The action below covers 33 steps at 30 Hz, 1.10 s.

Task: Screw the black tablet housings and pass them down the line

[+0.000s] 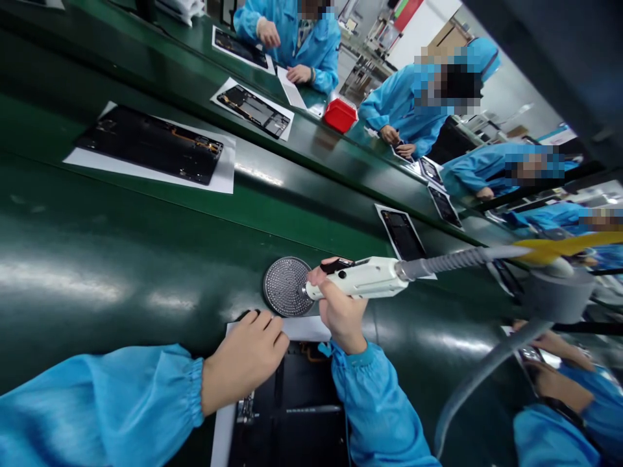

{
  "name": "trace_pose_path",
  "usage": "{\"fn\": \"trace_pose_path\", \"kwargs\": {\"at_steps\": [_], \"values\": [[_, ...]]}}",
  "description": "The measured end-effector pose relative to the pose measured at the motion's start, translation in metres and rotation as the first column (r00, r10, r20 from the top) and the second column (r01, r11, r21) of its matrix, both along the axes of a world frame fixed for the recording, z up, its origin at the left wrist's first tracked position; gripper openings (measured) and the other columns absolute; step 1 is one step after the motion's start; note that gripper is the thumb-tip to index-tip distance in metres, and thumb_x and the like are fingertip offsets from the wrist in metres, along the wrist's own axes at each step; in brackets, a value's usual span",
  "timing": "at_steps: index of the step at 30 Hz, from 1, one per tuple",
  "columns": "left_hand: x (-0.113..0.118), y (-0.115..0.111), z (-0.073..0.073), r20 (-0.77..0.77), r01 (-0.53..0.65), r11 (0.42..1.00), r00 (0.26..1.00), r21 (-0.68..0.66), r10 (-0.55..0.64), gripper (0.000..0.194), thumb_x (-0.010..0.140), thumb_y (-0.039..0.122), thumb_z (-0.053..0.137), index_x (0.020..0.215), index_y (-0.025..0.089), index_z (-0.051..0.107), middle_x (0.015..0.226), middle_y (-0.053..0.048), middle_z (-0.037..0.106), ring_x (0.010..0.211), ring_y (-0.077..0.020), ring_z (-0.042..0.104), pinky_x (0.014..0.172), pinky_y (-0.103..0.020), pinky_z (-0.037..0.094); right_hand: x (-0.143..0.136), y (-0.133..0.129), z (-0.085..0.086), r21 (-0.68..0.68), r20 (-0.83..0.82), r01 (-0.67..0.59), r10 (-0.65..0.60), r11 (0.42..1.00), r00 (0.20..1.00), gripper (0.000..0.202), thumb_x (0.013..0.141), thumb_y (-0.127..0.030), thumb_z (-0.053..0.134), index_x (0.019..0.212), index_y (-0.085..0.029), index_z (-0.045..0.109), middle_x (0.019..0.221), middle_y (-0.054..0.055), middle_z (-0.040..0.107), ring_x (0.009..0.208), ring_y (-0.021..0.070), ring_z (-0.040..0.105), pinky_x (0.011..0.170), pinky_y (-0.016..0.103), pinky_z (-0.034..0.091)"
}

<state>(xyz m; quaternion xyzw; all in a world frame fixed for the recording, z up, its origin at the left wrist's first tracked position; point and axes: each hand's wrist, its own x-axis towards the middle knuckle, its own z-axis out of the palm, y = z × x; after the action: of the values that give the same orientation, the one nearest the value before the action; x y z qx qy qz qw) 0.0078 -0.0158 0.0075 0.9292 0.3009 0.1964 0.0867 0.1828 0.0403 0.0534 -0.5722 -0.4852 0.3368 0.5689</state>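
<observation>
My right hand (pixel 343 314) is closed around a white electric screwdriver (pixel 372 279), tilted with its tip at the round metal screw tray (pixel 287 287). The tray has a surface full of small dimples. Just below it, my left hand (pixel 248 357) is over the upper left corner of an opened black tablet (pixel 302 428). Its fingers are curled together, and their tips are hidden, so what they hold, if anything, does not show. White paper (pixel 222 431) lies under the tablet. Between my forearms, the tablet's inside faces up.
A grey ribbed hose (pixel 452 259) runs from the screwdriver towards a grey stand (pixel 557 292) at right. More opened tablets (pixel 156 146) lie on papers along the green bench (pixel 121 246). A red bin (pixel 341 115) and several co-workers in blue are across from me; another person's arms (pixel 559 376) are at right.
</observation>
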Motion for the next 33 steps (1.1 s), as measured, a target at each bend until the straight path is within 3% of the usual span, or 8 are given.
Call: {"fn": "trace_pose_path", "kwargs": {"at_steps": [23,25,28,31,33], "values": [[0.001,-0.001,-0.001,0.016,0.017,0.999,1.000,-0.033,-0.017,0.013,0.092,0.009,0.051,0.083,0.017,0.057,0.086,-0.009,0.058,0.076,-0.0245,0.051,0.066,-0.037,0.041,-0.002,-0.003,0.001,-0.014,0.027,0.012,-0.012,1.000,1.000,0.024,0.076,-0.026,0.072,0.096,-0.020,0.060,0.073,-0.002,0.060,0.071,0.0173,0.059,0.076,0.042,0.053],[0.001,0.000,-0.001,0.011,0.019,0.999,1.000,-0.026,-0.019,0.012,0.090,0.008,0.053,0.083,0.017,0.057,0.085,-0.009,0.058,0.074,-0.0247,0.051,0.064,-0.037,0.041,-0.003,-0.003,0.007,0.009,0.017,-0.005,0.005,1.000,1.000,0.025,0.075,-0.024,0.072,0.098,-0.021,0.061,0.071,-0.003,0.059,0.070,0.0172,0.060,0.075,0.041,0.054],[-0.003,0.003,0.000,0.002,0.047,0.998,0.999,-0.037,-0.047,0.012,0.088,0.006,0.054,0.082,0.015,0.057,0.084,-0.009,0.057,0.075,-0.0249,0.051,0.063,-0.037,0.043,-0.004,-0.009,0.029,0.084,-0.048,-0.042,0.047,0.996,0.998,0.024,0.076,-0.018,0.071,0.098,-0.023,0.065,0.068,-0.004,0.060,0.066,0.0152,0.060,0.072,0.039,0.054],[-0.012,0.008,0.002,0.007,0.094,0.988,0.996,-0.121,-0.094,0.015,0.085,0.001,0.051,0.083,0.013,0.058,0.087,-0.010,0.057,0.077,-0.0241,0.050,0.067,-0.037,0.046,-0.003,-0.024,0.054,0.166,-0.090,-0.107,0.123,0.980,0.988,0.022,0.077,-0.015,0.070,0.097,-0.025,0.070,0.065,-0.004,0.061,0.063,0.0146,0.060,0.068,0.037,0.054],[-0.017,0.012,0.004,0.024,0.092,0.974,0.996,-0.205,-0.088,0.019,0.084,-0.002,0.048,0.081,0.013,0.059,0.089,-0.011,0.057,0.077,-0.0229,0.049,0.068,-0.037,0.047,-0.002,-0.037,0.062,0.175,-0.085,-0.155,0.172,0.972,0.981,0.022,0.078,-0.016,0.070,0.098,-0.026,0.071,0.064,-0.003,0.061,0.062,0.0152,0.059,0.064,0.037,0.054]]}}
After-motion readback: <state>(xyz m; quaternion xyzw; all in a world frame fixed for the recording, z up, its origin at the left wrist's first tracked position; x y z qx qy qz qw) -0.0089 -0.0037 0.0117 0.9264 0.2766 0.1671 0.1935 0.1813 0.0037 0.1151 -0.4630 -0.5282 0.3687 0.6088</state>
